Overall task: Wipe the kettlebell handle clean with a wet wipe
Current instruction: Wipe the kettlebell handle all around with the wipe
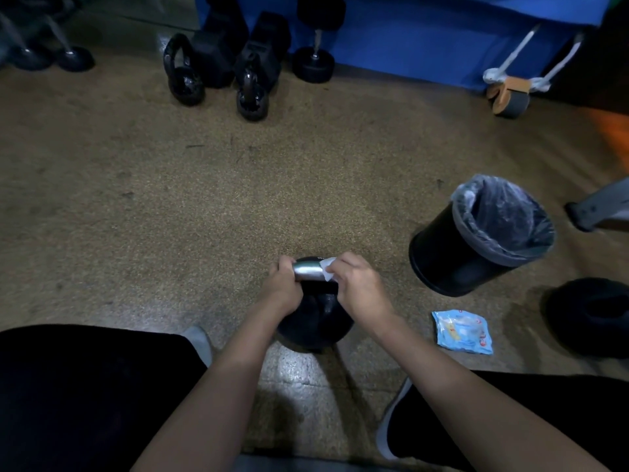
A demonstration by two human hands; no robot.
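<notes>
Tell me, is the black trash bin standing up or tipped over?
Standing up, as far as this view shows. The round black plastic trash bin rests on the speckled brown floor, and its grey bag-lined mouth opens upward toward the camera.

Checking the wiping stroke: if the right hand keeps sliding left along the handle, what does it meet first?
Likely the left hand, which grips the other end of the kettlebell handle; only bare metal lies between it and the right hand.

Kettlebell (315,321) body looks like matt black cast metal, but the handle (308,270) is bare shiny steel. Wipe (327,270) is thin white cloth. Floor (204,199) is rough speckled rubber. Bin (456,257) is glossy black, with a crinkly plastic liner (503,212).
</notes>
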